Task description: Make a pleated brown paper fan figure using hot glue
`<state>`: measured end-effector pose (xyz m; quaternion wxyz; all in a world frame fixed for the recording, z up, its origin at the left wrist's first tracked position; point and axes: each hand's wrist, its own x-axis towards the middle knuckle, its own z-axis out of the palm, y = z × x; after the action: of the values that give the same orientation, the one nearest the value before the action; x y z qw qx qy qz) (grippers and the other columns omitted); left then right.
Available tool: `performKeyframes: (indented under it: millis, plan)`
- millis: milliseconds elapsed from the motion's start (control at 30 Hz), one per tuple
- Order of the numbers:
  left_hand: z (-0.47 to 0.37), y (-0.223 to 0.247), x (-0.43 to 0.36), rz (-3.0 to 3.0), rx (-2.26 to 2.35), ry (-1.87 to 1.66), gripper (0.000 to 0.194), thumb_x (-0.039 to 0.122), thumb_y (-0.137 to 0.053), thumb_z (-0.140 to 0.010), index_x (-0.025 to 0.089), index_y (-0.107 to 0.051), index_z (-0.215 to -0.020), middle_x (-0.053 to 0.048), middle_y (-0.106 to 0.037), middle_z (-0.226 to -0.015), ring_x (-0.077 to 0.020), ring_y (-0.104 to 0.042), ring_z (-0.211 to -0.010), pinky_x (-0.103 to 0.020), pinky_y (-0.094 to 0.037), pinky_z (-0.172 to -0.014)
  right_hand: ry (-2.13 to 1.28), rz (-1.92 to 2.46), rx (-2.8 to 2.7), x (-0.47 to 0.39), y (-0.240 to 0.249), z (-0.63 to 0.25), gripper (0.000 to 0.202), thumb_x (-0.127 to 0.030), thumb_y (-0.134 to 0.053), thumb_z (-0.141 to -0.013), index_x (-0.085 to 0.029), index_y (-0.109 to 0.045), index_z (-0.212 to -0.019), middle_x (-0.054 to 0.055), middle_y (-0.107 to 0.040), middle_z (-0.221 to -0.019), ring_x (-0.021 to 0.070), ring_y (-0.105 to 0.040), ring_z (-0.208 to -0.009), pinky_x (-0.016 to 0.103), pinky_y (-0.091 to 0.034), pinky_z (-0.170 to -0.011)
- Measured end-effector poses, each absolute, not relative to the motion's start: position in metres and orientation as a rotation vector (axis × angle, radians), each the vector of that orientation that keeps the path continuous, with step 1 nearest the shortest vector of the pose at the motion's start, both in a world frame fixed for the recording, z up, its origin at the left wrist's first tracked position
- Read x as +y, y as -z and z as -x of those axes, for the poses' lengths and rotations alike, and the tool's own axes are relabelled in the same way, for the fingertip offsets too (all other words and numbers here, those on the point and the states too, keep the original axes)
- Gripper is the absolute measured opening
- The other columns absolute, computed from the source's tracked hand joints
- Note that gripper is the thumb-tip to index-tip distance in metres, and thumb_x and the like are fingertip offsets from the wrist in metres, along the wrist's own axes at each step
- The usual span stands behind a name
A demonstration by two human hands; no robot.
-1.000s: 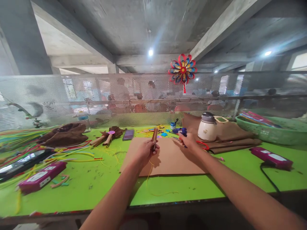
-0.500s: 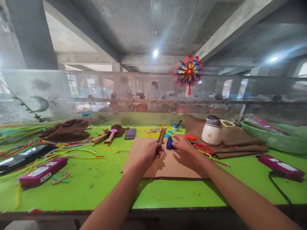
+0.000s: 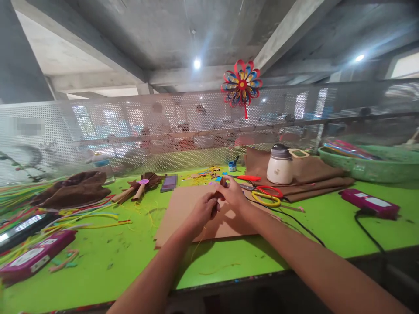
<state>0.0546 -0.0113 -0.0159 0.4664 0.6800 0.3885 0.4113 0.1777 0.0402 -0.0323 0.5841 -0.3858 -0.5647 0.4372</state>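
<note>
My left hand [image 3: 203, 210] is closed around a narrow brown rolled strip [image 3: 223, 181], tilted up and away over a tan cardboard sheet [image 3: 176, 209]. Most of the strip is hidden by my fingers. At its upper end, my right hand [image 3: 231, 195] pinches the strip with thumb and fingertips. Just right of that hand lie scissors with red and yellow handles [image 3: 269, 197] and a red-handled tool [image 3: 248, 178]. A thin yellow thread hangs below my left hand.
A cream jug [image 3: 279, 168] stands before folded brown cloth [image 3: 255, 161]. A brown paper bundle [image 3: 139, 190] lies left. Purple power strips [image 3: 369, 203] sit at both sides; a black cable [image 3: 304, 227] crosses the green table [image 3: 108, 270]. A green basket [image 3: 386, 168] is far right.
My right hand has come left from beside a dark blue object to the strip's upper end and pinched it. That object is now mostly hidden. My view has turned and tilted slightly.
</note>
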Motion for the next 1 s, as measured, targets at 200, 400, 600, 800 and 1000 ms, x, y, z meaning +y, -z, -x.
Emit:
performKeyframes:
  millis: [200, 400, 600, 800, 1000]
  plan:
    - [-0.049, 0.018, -0.006, -1.626, 0.903, -0.959, 0.017, 0.02, -0.042, -0.073, 0.013, -0.056, -0.079, 0.002, -0.047, -0.056, -0.0069, -0.036, -0.044, -0.021, -0.026, -0.044, -0.997, 0.853, -1.241, 0.032, 0.025, -0.183, 0.042, -0.045, -0.069, -0.062, -0.02, -0.048, -0.087, -0.006, -0.049, -0.058, 0.0093, -0.048, -0.045, 0.023, -0.044, -0.044]
    - [-0.047, 0.017, -0.006, -1.531, 0.882, -0.934, 0.02, 0.02, -0.046, -0.071, 0.012, -0.057, -0.085, 0.002, -0.046, -0.057, -0.0062, -0.035, -0.046, -0.02, -0.022, -0.044, -0.922, 0.838, -1.225, 0.029, 0.026, -0.185, 0.043, -0.043, -0.068, -0.061, -0.018, -0.051, -0.091, -0.007, -0.049, -0.059, 0.0101, -0.051, -0.05, 0.023, -0.046, -0.046]
    - [-0.05, 0.015, -0.009, -1.4, 0.813, -0.932, 0.02, 0.028, -0.054, -0.074, 0.013, -0.056, -0.087, 0.002, -0.047, -0.061, -0.0046, -0.034, -0.047, -0.018, -0.021, -0.043, -0.919, 0.845, -1.226, 0.028, 0.025, -0.185, 0.047, -0.038, -0.068, -0.061, -0.017, -0.051, -0.099, -0.006, -0.052, -0.06, 0.0106, -0.052, -0.052, 0.023, -0.045, -0.046]
    - [-0.054, 0.025, -0.003, -1.399, 0.907, -0.915, 0.039, 0.052, -0.047, -0.081, 0.014, -0.054, -0.087, 0.002, -0.049, -0.055, -0.0077, -0.042, -0.044, -0.019, -0.028, -0.042, -0.85, 0.866, -1.283, 0.03, 0.031, -0.181, 0.045, -0.033, -0.065, -0.063, -0.017, -0.051, -0.102, -0.006, -0.053, -0.061, 0.0106, -0.051, -0.048, 0.024, -0.045, -0.046]
    - [-0.052, 0.031, 0.003, -1.433, 0.882, -0.875, 0.036, 0.049, -0.048, -0.081, 0.013, -0.053, -0.085, -0.003, -0.057, -0.059, -0.0108, -0.051, -0.047, -0.022, -0.038, -0.047, -0.897, 0.863, -1.302, 0.024, 0.027, -0.182, 0.032, -0.034, -0.066, -0.063, -0.017, -0.054, -0.087, -0.006, -0.053, -0.055, 0.0093, -0.048, -0.043, 0.023, -0.042, -0.044]
